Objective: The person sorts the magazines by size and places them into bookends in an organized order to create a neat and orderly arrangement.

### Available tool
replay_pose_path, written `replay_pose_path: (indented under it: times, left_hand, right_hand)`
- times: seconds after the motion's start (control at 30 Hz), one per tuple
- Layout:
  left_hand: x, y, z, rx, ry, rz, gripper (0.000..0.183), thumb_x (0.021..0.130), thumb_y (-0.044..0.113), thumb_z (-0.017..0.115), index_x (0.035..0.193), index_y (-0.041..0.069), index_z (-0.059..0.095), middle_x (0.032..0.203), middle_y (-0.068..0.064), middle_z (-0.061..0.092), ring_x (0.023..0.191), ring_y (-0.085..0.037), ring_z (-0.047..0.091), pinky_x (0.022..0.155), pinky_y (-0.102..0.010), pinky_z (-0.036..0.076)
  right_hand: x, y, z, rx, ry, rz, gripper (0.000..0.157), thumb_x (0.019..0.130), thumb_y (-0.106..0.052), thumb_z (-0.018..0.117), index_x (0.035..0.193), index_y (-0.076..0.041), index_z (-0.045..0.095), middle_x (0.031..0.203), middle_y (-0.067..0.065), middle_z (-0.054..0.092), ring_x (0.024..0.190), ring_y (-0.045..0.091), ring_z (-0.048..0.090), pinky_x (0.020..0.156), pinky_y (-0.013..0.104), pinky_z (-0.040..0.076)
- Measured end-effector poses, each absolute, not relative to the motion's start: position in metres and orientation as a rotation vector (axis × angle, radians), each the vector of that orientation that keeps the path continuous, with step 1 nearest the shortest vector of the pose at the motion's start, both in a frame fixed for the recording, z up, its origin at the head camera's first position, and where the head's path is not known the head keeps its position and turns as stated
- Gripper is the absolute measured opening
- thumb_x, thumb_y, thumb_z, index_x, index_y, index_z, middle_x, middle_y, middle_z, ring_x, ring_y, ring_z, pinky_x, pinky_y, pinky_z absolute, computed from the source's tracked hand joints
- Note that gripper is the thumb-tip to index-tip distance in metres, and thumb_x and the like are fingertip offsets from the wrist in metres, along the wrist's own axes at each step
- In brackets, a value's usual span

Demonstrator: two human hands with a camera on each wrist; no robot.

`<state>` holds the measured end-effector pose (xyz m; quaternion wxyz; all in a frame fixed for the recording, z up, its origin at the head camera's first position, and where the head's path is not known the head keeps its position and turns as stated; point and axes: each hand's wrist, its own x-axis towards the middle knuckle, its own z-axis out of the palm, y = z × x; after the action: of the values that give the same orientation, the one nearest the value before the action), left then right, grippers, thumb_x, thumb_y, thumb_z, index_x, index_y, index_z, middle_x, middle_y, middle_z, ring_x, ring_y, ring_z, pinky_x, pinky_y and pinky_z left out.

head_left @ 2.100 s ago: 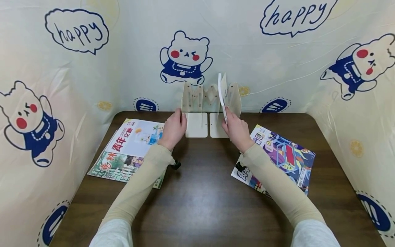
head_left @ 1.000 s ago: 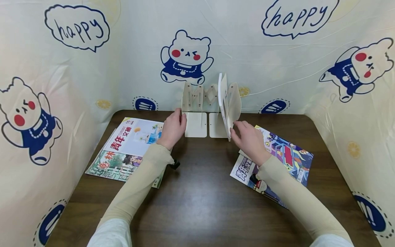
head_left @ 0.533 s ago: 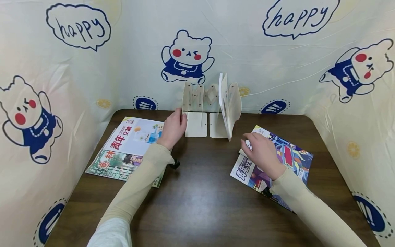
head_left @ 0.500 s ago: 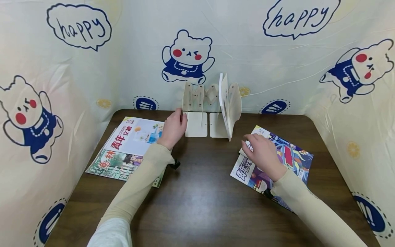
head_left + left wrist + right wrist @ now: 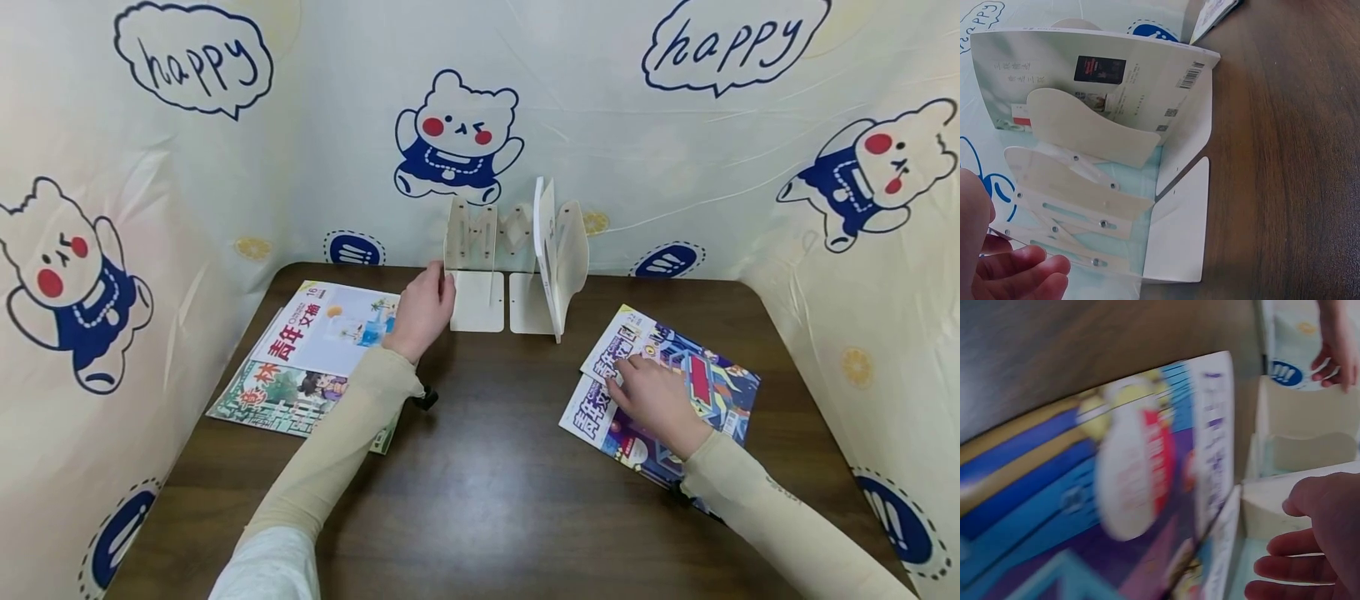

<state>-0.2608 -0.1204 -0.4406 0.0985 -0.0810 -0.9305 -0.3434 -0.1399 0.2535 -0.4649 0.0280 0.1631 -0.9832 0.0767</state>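
Observation:
At the back of the table, my left hand (image 5: 424,312) pinches the left outer panel of a cream expandable bookend (image 5: 478,304). In the left wrist view, thumb and fingers lie on either side of that panel's edge. A magazine (image 5: 1141,75) stands upright in the bookend's right part, leaning slightly. My right hand (image 5: 660,404) is over two overlapping magazines (image 5: 596,408) at the right, with purple and blue covers. Its fingers are loosely bent and nothing is between them in the right wrist view; whether they touch the upper cover I cannot tell.
Several overlapping magazines (image 5: 330,325) lie at the left of the brown table (image 5: 480,467), partly behind the left forearm. A pale curtain (image 5: 330,125) with bear drawings hangs close behind the bookend and along both sides.
My right hand has let go of the upright magazine in the bookend and moved right and towards me, over the right-hand magazines. The left hand has stayed at the bookend.

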Motion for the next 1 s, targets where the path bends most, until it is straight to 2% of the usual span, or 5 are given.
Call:
replay_pose_path:
  times: [0.23, 0.47, 0.67, 0.83, 1.0]
  left_hand:
    - [-0.26, -0.12, -0.44, -0.236, -2.766, -1.026, 0.04, 0.111, 0.034, 0.045, 0.135, 0.003, 0.053, 0.099, -0.011, 0.063, 0.086, -0.027, 0.065, 0.083, -0.043, 0.061]
    - [-0.26, -0.119, -0.441, -0.241, -2.757, -1.026, 0.04, 0.111, 0.034, 0.045, 0.135, 0.003, 0.053, 0.099, -0.011, 0.063, 0.086, -0.028, 0.065, 0.082, -0.043, 0.061]
    - [-0.26, -0.119, -0.44, -0.252, -2.747, -1.015, 0.039, 0.111, 0.033, 0.045, 0.134, 0.002, 0.054, 0.097, -0.012, 0.063, 0.084, -0.028, 0.065, 0.079, -0.044, 0.061]
    - [-0.261, -0.119, -0.44, -0.253, -2.742, -1.016, 0.039, 0.111, 0.032, 0.045, 0.134, 0.001, 0.054, 0.097, -0.011, 0.062, 0.084, -0.028, 0.065, 0.079, -0.044, 0.061]
    - [-0.26, -0.119, -0.439, -0.258, -2.73, -1.006, 0.039, 0.112, 0.031, 0.044, 0.132, 0.001, 0.055, 0.095, -0.012, 0.062, 0.082, -0.028, 0.064, 0.074, -0.044, 0.059]
  right_hand:
    - [-0.142, 0.264, -0.484, 0.537, -3.071, 0.179, 0.035, 0.093, -0.032, 0.077, 0.112, -0.002, 0.071, 0.095, 0.015, 0.069, 0.083, 0.033, 0.068, 0.07, 0.049, 0.06]
    - [-0.14, 0.265, -0.488, 0.512, -3.109, 0.151, 0.034, 0.092, -0.029, 0.078, 0.111, -0.002, 0.071, 0.097, 0.018, 0.068, 0.085, 0.034, 0.067, 0.071, 0.054, 0.06]
    - [-0.14, 0.263, -0.489, 0.551, -3.092, 0.092, 0.035, 0.093, -0.026, 0.079, 0.112, 0.002, 0.071, 0.096, 0.02, 0.069, 0.08, 0.035, 0.068, 0.066, 0.05, 0.061]
    - [-0.14, 0.262, -0.487, 0.622, -3.096, 0.008, 0.038, 0.091, -0.023, 0.08, 0.115, 0.005, 0.07, 0.1, 0.022, 0.07, 0.083, 0.034, 0.069, 0.071, 0.047, 0.062]
    - [-0.14, 0.262, -0.488, 0.743, -3.056, -0.13, 0.045, 0.084, -0.02, 0.088, 0.116, 0.006, 0.07, 0.102, 0.022, 0.071, 0.086, 0.034, 0.07, 0.074, 0.046, 0.063]
